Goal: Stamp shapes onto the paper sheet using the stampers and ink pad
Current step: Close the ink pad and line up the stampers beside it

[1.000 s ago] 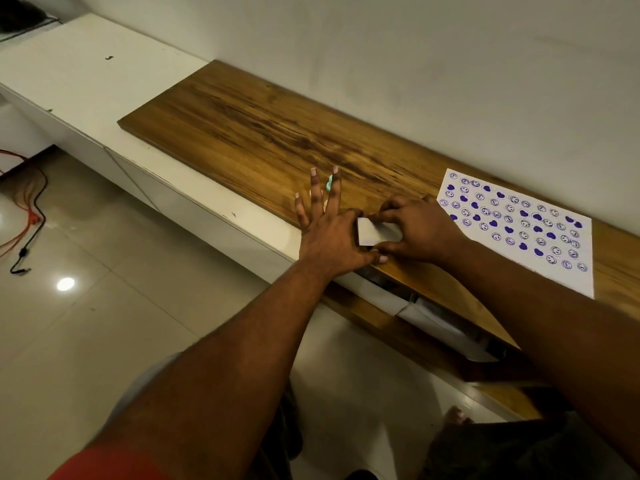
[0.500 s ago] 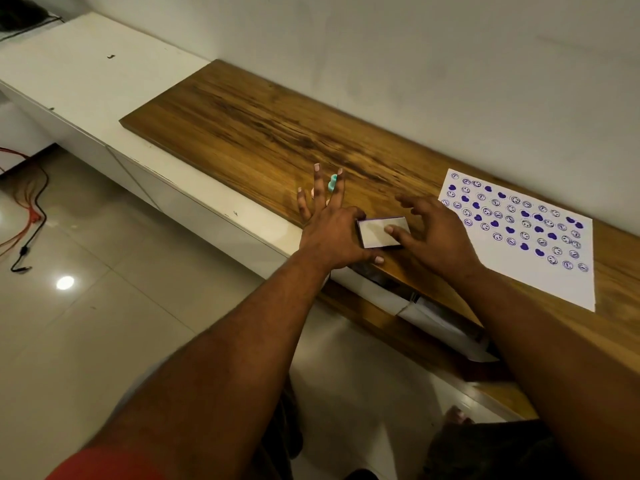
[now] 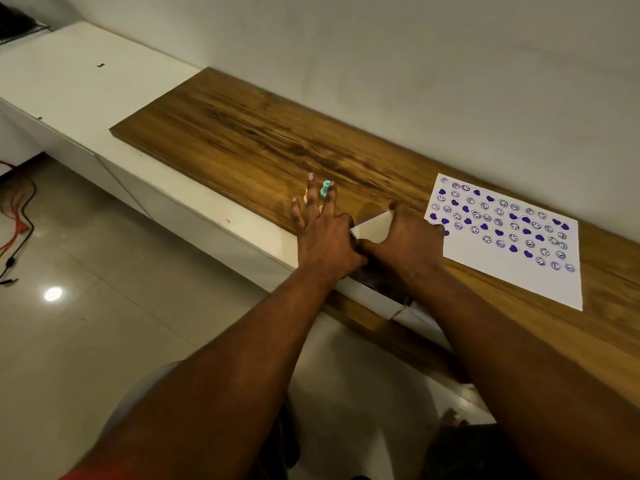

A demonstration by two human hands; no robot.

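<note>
Two bare hands meeting over a white ink pad near the front edge of a wooden worktop, seen from a head-worn camera looking down along both forearms. Left hand flat and spread on the wood, fingers fanned toward the wall, thumb side tucked against the pad's near-left corner. Right hand curled over the pad's right end, fingers bent down around its far edge and thumb underneath the near side, gripping the lid, which sits tilted with its right end raised; whether the lid is fully free of the base, impossible to tell. Hands close together, touching or nearly so at the thumbs. Just past the left hand's fingertips, a small teal stamper standing on the wood, partly hidden between the middle and index fingers; a pale pink shape beside the ring finger too hidden to name. To the right, a white paper sheet lying flat on the worktop, its upper part filled with rows of purple stamped hearts and round smiley faces, its lower margin bare, its left edge just beside the right hand's knuckles. Plain pale wall behind. White cabinet top extending left beyond the wooden slab. Glossy tiled floor below, with red and black cables trailing at far left.
</note>
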